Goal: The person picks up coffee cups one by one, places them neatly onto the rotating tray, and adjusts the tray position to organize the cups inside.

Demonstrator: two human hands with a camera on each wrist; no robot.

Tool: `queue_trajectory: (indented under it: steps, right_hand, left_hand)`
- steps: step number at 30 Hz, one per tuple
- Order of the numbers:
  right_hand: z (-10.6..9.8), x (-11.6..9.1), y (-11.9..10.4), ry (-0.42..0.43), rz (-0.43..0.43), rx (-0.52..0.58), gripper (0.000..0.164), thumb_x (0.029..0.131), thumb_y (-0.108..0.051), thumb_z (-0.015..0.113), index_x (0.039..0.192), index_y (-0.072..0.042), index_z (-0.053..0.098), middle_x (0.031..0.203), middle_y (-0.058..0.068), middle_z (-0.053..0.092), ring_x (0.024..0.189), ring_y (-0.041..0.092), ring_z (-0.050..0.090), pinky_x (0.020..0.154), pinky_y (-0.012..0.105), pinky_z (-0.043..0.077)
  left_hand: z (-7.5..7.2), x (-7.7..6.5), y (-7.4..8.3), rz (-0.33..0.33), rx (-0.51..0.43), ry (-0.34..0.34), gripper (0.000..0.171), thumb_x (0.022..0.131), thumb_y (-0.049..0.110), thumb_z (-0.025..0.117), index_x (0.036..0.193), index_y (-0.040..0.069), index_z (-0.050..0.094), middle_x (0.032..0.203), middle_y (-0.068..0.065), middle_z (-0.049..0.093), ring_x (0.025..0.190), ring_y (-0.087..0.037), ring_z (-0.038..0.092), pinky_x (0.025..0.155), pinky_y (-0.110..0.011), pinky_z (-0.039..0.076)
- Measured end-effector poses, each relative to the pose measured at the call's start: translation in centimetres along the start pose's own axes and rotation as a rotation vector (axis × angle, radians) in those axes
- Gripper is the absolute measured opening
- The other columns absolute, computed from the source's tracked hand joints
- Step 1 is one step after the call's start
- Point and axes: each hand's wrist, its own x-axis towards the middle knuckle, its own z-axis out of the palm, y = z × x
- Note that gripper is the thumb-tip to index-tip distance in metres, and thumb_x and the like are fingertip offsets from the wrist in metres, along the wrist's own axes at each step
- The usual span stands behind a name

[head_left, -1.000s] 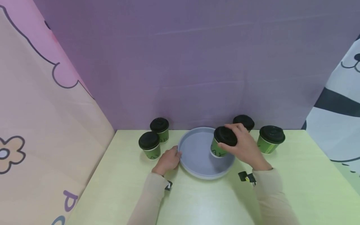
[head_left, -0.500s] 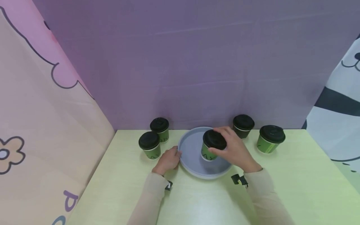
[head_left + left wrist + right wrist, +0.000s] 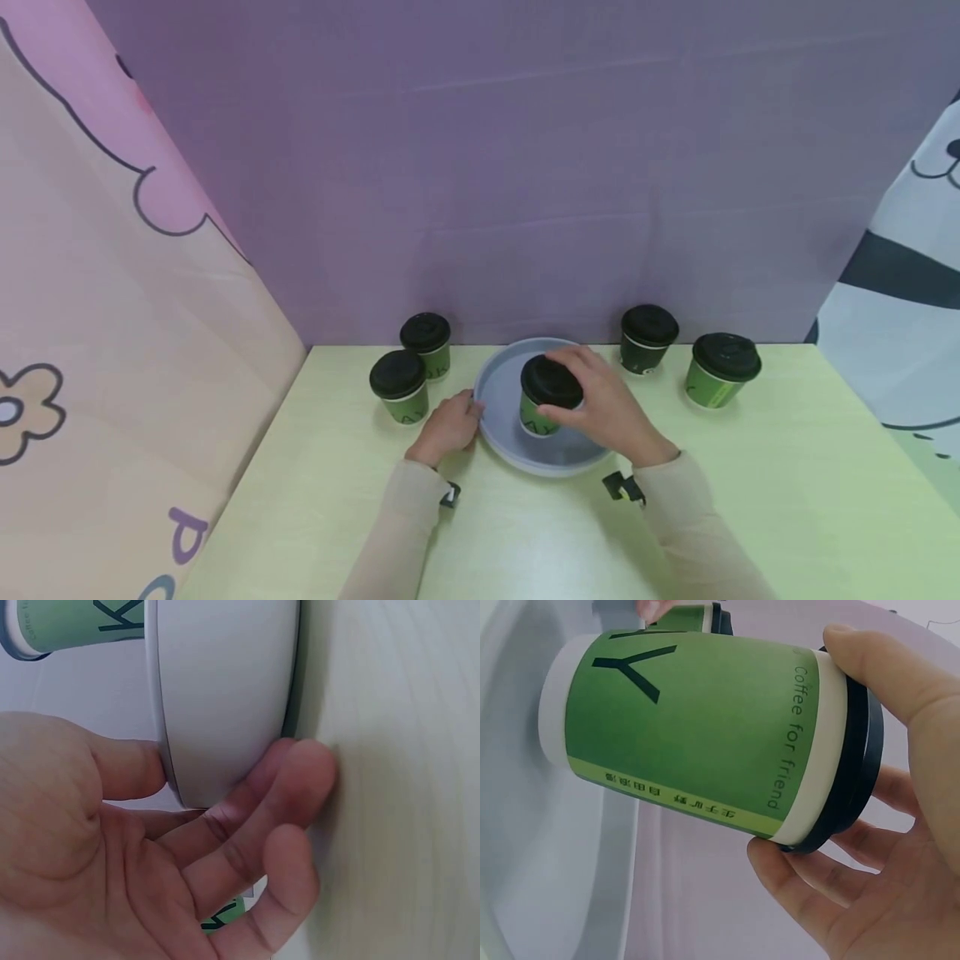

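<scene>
My right hand (image 3: pixel 609 410) grips a green paper coffee cup (image 3: pixel 537 417) by its black lid, thumb on one side and fingers on the other. The cup stands upright over the round grey tray (image 3: pixel 501 398); whether its base touches the tray I cannot tell. In the right wrist view, the cup (image 3: pixel 690 727) shows printed lettering, and its white base is close to the tray surface. My left hand (image 3: pixel 447 427) holds the tray's left edge. In the left wrist view, the thumb lies on the tray's rim (image 3: pixel 225 690) and the fingers curl against its outer side.
Left of the tray stand two lidded green cups, a near one (image 3: pixel 405 404) and a far one (image 3: pixel 437 362). Right of it stand a dark cup (image 3: pixel 643 354) and a green cup (image 3: pixel 712 387). A purple backdrop (image 3: pixel 480 208) rises behind the pale table (image 3: pixel 510 542).
My right hand has carried the cup left and toward me, from the tray's right side to nearer its middle. The dark cup behind has come fully into view. My left hand stays put.
</scene>
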Motion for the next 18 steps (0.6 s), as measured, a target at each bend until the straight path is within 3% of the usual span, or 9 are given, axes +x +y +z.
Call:
queue_trajectory:
  steps: [7, 18]
  right_hand:
    - [1.2, 0.1, -0.3, 0.019, -0.078, -0.031, 0.076, 0.077, -0.040, 0.090, 0.139, -0.010, 0.058, 0.139, 0.012, 0.059, 0.129, 0.032, 0.057, 0.107, 0.052, 0.048]
    - [2.2, 0.0, -1.3, -0.006, -0.086, -0.009, 0.075, 0.077, -0.038, 0.090, 0.139, -0.010, 0.058, 0.144, 0.013, 0.055, 0.131, 0.030, 0.056, 0.106, 0.048, 0.050]
  left_hand:
    - [0.0, -0.1, -0.1, 0.010, -0.017, 0.005, 0.049, 0.110, 0.028, 0.041, 0.149, -0.001, 0.045, 0.062, -0.006, 0.061, 0.053, -0.018, 0.057, 0.078, -0.036, 0.049]
    - [0.1, 0.0, -0.1, 0.021, -0.009, 0.018, 0.048, 0.110, 0.028, 0.041, 0.148, -0.001, 0.047, 0.063, -0.009, 0.064, 0.051, -0.018, 0.058, 0.076, -0.036, 0.051]
